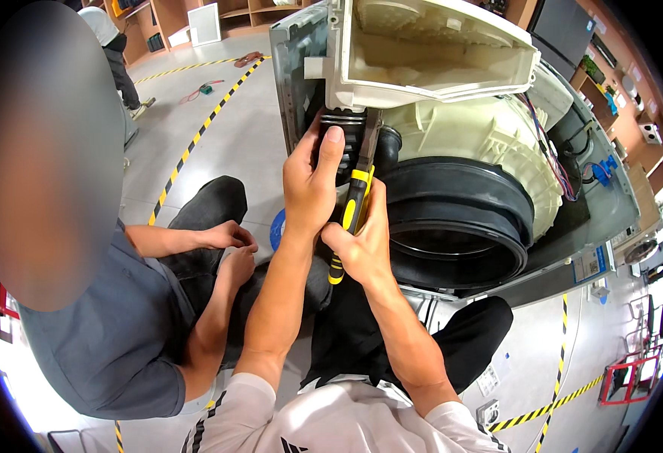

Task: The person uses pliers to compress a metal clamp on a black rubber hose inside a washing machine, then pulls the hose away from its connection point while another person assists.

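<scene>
The pliers (355, 202) with yellow-and-black handles are gripped in my right hand (364, 245), their jaws pointing up beside a ribbed black rubber hose (350, 143). Around the hose's top sits a metal ring clamp (343, 119), just under a cream plastic drawer housing (433, 87). My left hand (310, 185) is wrapped round the hose from the left, thumb pointing up along it. Whether the jaws bite on the clamp cannot be made out. Right of the pliers is a short black rubber piece (389, 145).
An opened washing machine holds a cream tub (475, 128), a black door gasket (460, 204) and loose wires (558, 166). Its grey side panel (290, 83) stands left. A seated co-worker (112, 347) is close on my left, hands together. Another person (112, 53) stands farther back.
</scene>
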Tool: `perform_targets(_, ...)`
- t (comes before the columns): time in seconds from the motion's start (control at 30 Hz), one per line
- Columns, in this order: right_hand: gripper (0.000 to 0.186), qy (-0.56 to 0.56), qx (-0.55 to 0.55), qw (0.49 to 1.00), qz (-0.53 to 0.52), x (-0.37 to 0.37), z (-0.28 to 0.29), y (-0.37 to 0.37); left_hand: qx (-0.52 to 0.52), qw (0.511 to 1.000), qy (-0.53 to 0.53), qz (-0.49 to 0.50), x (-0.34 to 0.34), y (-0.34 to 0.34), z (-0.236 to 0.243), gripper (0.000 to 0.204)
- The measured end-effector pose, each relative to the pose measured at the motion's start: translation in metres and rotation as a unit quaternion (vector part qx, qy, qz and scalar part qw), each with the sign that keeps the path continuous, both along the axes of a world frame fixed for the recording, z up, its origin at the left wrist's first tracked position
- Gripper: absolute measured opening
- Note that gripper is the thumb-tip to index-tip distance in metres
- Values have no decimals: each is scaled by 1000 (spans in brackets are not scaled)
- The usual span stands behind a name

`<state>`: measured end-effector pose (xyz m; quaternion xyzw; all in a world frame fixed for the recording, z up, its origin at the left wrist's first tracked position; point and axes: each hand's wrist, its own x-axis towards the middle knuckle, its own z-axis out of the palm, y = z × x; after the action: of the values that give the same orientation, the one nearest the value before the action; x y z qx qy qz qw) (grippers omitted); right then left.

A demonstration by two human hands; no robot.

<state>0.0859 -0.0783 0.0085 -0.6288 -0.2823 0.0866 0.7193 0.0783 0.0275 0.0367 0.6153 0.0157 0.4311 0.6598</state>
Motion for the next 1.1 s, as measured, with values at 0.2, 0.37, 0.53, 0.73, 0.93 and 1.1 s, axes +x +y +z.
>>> perform_targets(0.2,79,-81,-86,990,-81,3,-2,4,-6,1000,-6,-9,-1,2,-2,52)
perform_targets(0.37,83,-85,-101,987,-87,7,-4,5,-4,999,-38,0,0,-3,-2,54)
perform_targets(0.53,88,-89,-79,991,-58,9,-7,0,-14,1000,-20,6,1,-2,-4,55)
perform_targets(0.73,95,-149,-88,983,-65,11,-13,2,9,999,-24,23,3,0,-9,54)
perform_targets(0.93,108,-186,-146,969,-68,8,-7,-4,-2,1000,-10,0,-4,1,-4,52)
perform_targets(1.1,114,-194,-141,969,-62,4,-7,-7,18,1000,-11,13,-4,7,-9,51)
